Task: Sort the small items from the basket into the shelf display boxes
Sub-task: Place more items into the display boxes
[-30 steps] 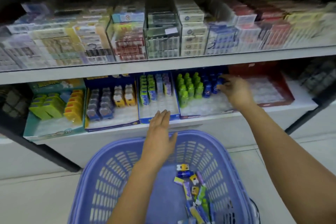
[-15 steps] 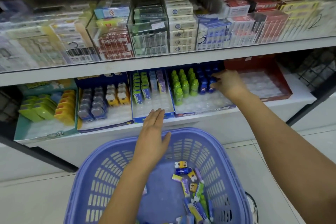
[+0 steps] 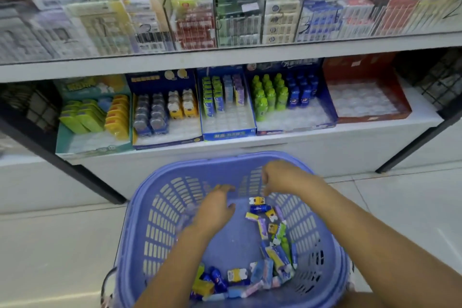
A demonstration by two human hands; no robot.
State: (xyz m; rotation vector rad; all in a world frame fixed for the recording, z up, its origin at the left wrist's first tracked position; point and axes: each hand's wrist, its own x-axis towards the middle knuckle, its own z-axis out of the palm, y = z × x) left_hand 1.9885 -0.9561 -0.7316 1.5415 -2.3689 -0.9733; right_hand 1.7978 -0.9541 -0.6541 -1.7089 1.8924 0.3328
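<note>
While both hands hang over the purple basket [image 3: 150, 220], small items [image 3: 268, 230] lie loose on its floor, along the right side and near wall. Left hand [image 3: 215, 210]: fingers straight and relaxed, empty, just left of the items. Right hand [image 3: 282, 177]: fingers loosely bent downward above the topmost items, nothing seen in them; blurred. Display boxes [image 3: 227, 130], partly filled, sit on the lower shelf [image 3: 325, 144] behind.

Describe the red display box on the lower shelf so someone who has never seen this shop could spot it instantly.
Find the lower shelf, just beyond the purple basket. Five display boxes sit in a row along it, and the red box is the one at the far right. Its neighbours are blue or teal and hold items; its white tray shows only empty pockets.
</note>
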